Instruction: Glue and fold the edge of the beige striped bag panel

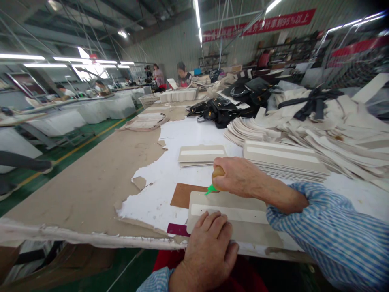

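Note:
My right hand (238,174) is wrapped round an awl-like tool with a rounded tan handle (218,174) and a green pointed tip (211,189). That tip is at the upper left of a beige panel (237,202), which has a white strip along it; whether it touches cannot be made out. My left hand (209,239) lies on the panel's lower left part, fingers stretched out, holding nothing. A brown piece (185,195) shows from under the panel's upper left corner, and a dark purple piece (178,230) lies at its lower left.
Stacked beige panels lie beyond my hands, a small pile (202,155) and a larger one (284,158). Loose beige strips (343,142) heap up at the right, with black bags (220,111) further back. Torn brown paper (100,182) covers the table's left side. Other people work in the background.

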Demonstrator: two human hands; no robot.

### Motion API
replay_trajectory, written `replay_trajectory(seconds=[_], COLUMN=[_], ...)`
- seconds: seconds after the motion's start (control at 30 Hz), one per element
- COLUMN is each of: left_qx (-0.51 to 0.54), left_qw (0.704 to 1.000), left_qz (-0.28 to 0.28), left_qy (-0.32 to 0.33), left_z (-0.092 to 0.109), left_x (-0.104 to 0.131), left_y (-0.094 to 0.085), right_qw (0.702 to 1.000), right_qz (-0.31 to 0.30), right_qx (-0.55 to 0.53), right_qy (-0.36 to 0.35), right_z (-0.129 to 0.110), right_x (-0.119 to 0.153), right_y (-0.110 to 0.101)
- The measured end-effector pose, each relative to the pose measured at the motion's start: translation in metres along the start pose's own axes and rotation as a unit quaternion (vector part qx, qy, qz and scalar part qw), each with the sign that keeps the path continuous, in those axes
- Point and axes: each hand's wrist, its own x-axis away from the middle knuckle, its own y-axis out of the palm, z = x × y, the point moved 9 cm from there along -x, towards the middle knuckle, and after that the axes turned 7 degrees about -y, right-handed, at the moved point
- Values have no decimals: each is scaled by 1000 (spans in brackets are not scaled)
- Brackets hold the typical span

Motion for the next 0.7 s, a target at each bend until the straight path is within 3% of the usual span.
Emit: replay_trajectory(seconds=[0.3,0.7], left_qx=[-11,-17], left_qw=[1000,1000], left_qz=[-20,8], left_qy=[-7,-5], left_z=[-1,0], left_x=[2,-1], left_y=[10,0], right_qw=[1000,1000], right_qz=[3,-2], right_qx=[-18,-3], right_qy=[25,30], right_z=[21,24], right_x=[9,15], right_y=[0,-3])
